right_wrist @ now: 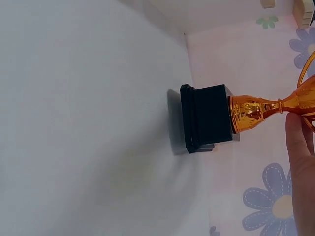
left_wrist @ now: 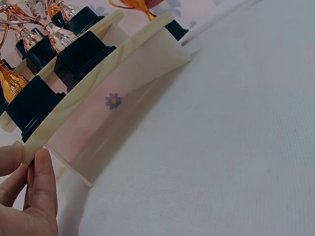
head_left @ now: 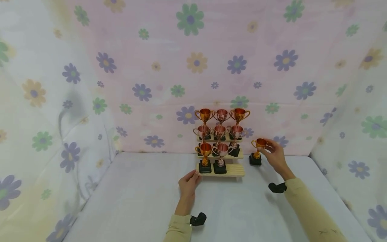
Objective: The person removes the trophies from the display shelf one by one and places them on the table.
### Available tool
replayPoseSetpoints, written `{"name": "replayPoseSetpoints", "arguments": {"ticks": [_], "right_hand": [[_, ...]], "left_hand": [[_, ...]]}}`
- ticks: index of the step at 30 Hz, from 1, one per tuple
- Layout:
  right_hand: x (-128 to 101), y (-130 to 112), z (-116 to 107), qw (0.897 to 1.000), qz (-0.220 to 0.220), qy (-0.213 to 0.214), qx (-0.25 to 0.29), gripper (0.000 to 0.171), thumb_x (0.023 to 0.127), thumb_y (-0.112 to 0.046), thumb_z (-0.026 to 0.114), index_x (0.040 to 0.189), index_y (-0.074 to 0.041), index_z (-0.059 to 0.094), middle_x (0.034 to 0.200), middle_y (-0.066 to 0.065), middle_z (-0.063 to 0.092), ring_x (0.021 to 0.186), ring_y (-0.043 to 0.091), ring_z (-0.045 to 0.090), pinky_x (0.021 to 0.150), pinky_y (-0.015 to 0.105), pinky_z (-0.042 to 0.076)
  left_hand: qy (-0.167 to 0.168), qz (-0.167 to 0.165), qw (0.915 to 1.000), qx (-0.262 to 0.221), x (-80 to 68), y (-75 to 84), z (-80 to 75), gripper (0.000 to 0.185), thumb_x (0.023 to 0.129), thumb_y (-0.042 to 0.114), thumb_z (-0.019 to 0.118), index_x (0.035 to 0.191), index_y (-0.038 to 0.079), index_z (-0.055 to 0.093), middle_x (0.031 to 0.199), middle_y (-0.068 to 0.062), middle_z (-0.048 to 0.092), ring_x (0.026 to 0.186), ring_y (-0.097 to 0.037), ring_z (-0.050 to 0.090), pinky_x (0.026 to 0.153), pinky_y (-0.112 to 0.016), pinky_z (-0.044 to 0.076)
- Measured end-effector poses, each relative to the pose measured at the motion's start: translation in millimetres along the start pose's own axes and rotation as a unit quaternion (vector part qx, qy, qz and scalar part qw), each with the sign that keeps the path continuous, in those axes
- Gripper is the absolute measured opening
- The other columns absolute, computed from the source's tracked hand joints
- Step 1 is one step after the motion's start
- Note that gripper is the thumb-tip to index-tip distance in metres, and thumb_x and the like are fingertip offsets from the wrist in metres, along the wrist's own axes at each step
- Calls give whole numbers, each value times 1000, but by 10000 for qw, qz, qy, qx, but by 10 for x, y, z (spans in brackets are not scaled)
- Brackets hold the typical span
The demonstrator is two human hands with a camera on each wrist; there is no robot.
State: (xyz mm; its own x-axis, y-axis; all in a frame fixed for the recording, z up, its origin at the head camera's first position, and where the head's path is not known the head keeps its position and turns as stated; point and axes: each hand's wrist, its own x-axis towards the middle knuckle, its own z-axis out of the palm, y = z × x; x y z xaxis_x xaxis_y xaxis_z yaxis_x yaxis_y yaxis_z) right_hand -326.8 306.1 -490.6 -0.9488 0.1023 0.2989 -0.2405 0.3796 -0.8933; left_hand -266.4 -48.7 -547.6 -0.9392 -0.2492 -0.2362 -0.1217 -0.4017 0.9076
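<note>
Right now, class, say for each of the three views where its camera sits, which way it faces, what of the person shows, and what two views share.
Head: worn high, facing forward and down at the tiered stand of trophies; both hands and sleeves show.
Left wrist: low by the left hand, facing along the stand's front edge; fingertips touch it.
Right wrist: beside the right hand, facing the gold trophy; one finger shows.
Shared: head and right wrist both show that gold trophy, standing on the table.
</note>
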Motion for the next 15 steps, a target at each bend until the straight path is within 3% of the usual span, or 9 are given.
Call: {"name": "replayPoseSetpoints", "arguments": {"ticks": [7,9,15], "right_hand": [[146,44,80,9997,-47,-207,-134,50,99,-16,69,140,5,50,136,24,52,123,36,54,89,7,50],[161,53,92,9995,14,-296,-148,51,99,-17,69,141,4,49,137,25,52,125,40,53,90,11,52],[172,107,60,9987,44,-512,-52,55,100,-21,67,144,4,45,142,26,49,129,42,50,87,5,49]], "left_hand": [[-90,105,9999,25,2,21,-8,33,96,0,67,124,-17,62,108,-17,67,84,-12,69,84,-27,63],[-99,171,9998,35,2,32,-10,33,96,0,68,123,-18,62,107,-17,67,83,-11,69,83,-27,63],[-11,53,9999,100,7,42,-6,31,96,-1,68,122,-17,63,105,-16,67,82,-11,69,82,-26,63]]}}
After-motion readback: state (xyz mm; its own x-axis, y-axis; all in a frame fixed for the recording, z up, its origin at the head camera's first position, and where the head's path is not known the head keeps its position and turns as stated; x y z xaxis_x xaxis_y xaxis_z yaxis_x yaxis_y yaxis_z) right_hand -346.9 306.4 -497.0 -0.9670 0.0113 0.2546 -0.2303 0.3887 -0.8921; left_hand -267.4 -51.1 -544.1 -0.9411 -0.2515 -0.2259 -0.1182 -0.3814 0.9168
